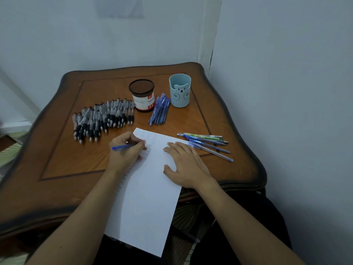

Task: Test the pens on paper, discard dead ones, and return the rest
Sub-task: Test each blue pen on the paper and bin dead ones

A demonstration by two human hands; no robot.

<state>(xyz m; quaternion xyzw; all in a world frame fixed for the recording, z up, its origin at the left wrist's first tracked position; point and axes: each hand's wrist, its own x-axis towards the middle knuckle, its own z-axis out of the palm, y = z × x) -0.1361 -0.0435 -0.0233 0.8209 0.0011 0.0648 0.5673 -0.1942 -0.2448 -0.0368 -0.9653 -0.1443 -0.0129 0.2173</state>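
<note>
My left hand (127,150) curls round a slim blue plastic pen (120,147) over the smooth white paper (149,197), which my right hand (186,165) pins with flat, spread fingers. The sheet overhangs the near edge of the glossy wooden table (57,150). Beyond lie a heap of black-gripped clear pens (103,119), a round black mesh cup (142,98), a bundle of blue pens (160,109), a pale blue bear-faced cup (180,90) and, right of the paper, a fan of mixed pens (206,142).
</note>
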